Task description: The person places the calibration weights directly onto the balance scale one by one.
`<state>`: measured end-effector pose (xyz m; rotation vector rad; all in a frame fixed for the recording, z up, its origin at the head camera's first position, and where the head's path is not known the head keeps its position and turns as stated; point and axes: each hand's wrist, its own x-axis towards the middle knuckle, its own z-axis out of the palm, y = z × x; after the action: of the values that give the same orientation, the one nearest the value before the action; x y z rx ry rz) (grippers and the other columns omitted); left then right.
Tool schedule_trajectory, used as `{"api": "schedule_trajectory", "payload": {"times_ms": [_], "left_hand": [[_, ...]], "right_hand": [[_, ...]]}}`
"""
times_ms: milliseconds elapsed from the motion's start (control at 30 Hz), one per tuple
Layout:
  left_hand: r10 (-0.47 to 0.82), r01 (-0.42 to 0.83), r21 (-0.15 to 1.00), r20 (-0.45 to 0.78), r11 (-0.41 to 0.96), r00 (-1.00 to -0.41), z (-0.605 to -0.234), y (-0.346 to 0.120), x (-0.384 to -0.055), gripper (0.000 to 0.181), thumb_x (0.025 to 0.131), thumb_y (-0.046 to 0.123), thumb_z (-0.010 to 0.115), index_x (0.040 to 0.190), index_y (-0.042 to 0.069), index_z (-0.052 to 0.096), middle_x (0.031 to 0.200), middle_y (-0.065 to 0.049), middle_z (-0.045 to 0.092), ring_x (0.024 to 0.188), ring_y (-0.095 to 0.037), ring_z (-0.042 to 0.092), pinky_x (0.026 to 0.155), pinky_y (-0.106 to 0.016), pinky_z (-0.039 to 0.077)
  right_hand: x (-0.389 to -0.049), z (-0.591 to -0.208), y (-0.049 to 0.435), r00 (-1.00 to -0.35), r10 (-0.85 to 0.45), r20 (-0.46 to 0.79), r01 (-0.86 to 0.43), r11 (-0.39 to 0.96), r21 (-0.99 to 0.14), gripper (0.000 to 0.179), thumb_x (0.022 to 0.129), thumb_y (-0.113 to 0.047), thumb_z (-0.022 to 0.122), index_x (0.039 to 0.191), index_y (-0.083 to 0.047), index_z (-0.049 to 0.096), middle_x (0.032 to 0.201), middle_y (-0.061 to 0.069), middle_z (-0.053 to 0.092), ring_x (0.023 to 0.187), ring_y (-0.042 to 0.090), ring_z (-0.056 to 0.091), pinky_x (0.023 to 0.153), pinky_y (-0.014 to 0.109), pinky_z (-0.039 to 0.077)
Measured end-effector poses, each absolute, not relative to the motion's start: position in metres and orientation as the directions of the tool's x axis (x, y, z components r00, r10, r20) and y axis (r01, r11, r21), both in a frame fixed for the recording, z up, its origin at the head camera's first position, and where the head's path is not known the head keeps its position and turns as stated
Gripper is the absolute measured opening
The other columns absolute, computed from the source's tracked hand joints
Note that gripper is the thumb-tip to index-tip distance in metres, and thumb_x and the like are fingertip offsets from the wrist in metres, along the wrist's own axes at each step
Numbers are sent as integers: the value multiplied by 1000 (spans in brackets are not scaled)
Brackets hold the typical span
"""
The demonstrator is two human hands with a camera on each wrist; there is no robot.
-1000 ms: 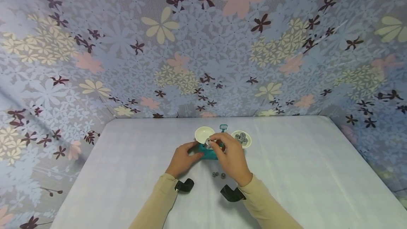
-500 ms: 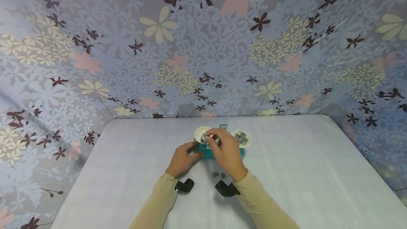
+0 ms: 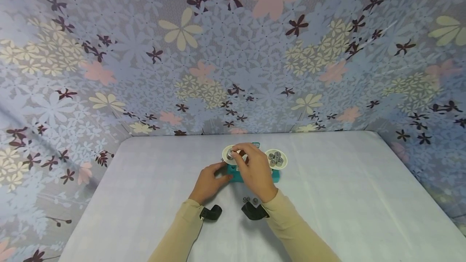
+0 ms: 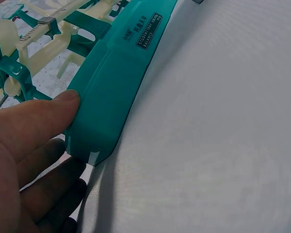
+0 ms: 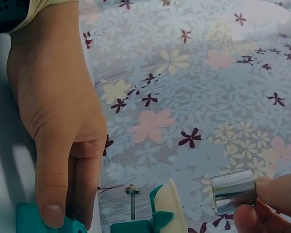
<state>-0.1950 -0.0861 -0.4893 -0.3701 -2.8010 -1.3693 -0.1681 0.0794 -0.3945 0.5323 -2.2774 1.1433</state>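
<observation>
A teal and cream pan balance stands on the table. My left hand holds the left end of its base, the thumb on the teal body and the fingers around the end in the left wrist view. Between the thumb and fingers of my right hand is a shiny metal cylindrical weight, over the cream left pan. In the right wrist view the weight appears apart from the pan. Several metal weights sit in the right pan. Part of the balance's middle is hidden behind my right hand.
A few small metal weights lie on the white tabletop in front of the balance, close to my right wrist's black camera mount. A wall with flower-patterned covering rises behind the table.
My right hand has moved left with the weight, from above the balance's middle to over the left pan. The right pan has come into fuller view. My left hand stays on the base.
</observation>
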Motion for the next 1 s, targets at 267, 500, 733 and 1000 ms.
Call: {"api": "schedule_trajectory", "payload": {"times_ms": [267, 500, 733, 1000], "left_hand": [[212, 202, 783, 92, 589, -973, -491, -88, -195, 54, 81, 39, 68, 128, 14, 57, 129, -4, 56, 123, -23, 47, 105, -42, 36], [216, 218, 778, 109, 589, -970, -492, -88, -196, 54, 81, 38, 68, 127, 13, 57, 128, -5, 56, 122, -23, 48, 105, -41, 37], [219, 214, 786, 103, 580, -970, -494, -88, -197, 54, 81, 39, 68, 128, 13, 57, 128, -4, 56, 123, -22, 47, 105, -40, 36], [220, 218, 788, 108, 575, -969, -492, -88, -197, 54, 81, 39, 68, 128, 13, 57, 129, -4, 56, 123, -22, 47, 105, -40, 36]], "right_hand": [[-177, -395, 76, -789, -119, 603, -550, 574, -606, 11, 90, -17, 62, 98, -12, 67, 91, -3, 63, 65, 4, 52, 51, 20, 45], [-183, -398, 71, -799, -109, 591, -522, 614, -592, 10, 89, -18, 63, 97, -13, 68, 91, -2, 63, 56, 4, 47, 46, 20, 41], [-185, -401, 68, -805, -116, 581, -506, 644, -573, 11, 89, -18, 62, 97, -13, 68, 97, -1, 64, 69, 7, 55, 48, 21, 41], [-188, -405, 67, -808, -107, 580, -503, 638, -583, 10, 90, -15, 62, 97, -11, 68, 95, 1, 64, 69, 8, 55, 51, 21, 44]]}}
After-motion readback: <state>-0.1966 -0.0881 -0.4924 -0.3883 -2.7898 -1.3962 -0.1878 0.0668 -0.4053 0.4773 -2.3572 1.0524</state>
